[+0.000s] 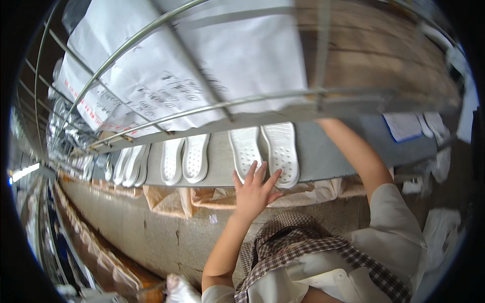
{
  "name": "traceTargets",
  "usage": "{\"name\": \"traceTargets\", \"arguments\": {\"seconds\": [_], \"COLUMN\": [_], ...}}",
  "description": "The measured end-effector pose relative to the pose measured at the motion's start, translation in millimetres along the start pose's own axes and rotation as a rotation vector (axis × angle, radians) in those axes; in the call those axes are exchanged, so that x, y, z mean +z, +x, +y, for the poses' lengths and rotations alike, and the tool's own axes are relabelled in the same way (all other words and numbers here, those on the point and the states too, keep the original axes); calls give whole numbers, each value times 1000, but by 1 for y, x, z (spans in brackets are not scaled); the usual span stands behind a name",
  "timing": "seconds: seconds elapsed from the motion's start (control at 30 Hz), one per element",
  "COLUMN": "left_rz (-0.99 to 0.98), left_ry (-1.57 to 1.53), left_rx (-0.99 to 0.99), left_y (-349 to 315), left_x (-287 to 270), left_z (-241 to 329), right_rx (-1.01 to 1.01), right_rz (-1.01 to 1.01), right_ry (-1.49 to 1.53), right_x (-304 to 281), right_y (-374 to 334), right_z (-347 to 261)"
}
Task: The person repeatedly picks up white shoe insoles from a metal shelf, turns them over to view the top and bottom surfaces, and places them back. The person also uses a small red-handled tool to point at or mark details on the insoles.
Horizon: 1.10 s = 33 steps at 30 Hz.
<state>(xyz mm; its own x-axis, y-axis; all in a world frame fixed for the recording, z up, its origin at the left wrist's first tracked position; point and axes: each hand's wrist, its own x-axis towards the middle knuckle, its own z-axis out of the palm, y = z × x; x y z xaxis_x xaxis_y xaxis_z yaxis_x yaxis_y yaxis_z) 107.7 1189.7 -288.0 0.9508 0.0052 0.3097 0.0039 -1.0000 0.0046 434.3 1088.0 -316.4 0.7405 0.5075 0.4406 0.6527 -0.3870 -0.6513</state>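
**Left hand on a pair of white soles, right hand hidden**

I see my left hand [254,188] lying flat with the fingers [261,171] spread. The grip is fully open and holds nothing; the fingertips only touch the near ends of the pair of white perforated foam shoe soles [265,149]. This pair lies side by side on the long grey surface [323,151], close to its front edge, just below the metal wire rack [222,106] that crosses the view.

To the left of this pair, a little apart, lies a second pair of white perforated soles [186,159], and further left there are more white soles [130,164] that overlap each other.

My right forearm [353,151] goes up over the surface and disappears behind the rack bar. The right hand is hidden there, so I cannot tell how its grip stands.

White paper sheets with handwriting [166,76] lie on top of the rack. Under the front edge of the surface hangs crumpled tan plastic film [166,199], and below it is the grey stone floor [131,227]. I wear a checked apron [303,247] over a white shirt.
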Motion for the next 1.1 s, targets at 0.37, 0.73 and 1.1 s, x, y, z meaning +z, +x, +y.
{"name": "traceTargets", "arguments": {"seconds": [0.37, 0.73, 1.1], "left_rz": [111, 143, 711], "left_ry": [-187, -360, -1724], "left_rx": [-818, -818, -733], "left_y": [-152, -207, -196], "left_x": [-30, -39, -92], "left_z": [-6, -30, -67], "right_rx": [194, 663, 526], "right_rz": [-330, -332, -691], "right_ry": [-555, 1439, 1193], "right_x": [36, -15, 39], "right_y": [118, 68, -246], "right_z": [57, -3, -312]}}
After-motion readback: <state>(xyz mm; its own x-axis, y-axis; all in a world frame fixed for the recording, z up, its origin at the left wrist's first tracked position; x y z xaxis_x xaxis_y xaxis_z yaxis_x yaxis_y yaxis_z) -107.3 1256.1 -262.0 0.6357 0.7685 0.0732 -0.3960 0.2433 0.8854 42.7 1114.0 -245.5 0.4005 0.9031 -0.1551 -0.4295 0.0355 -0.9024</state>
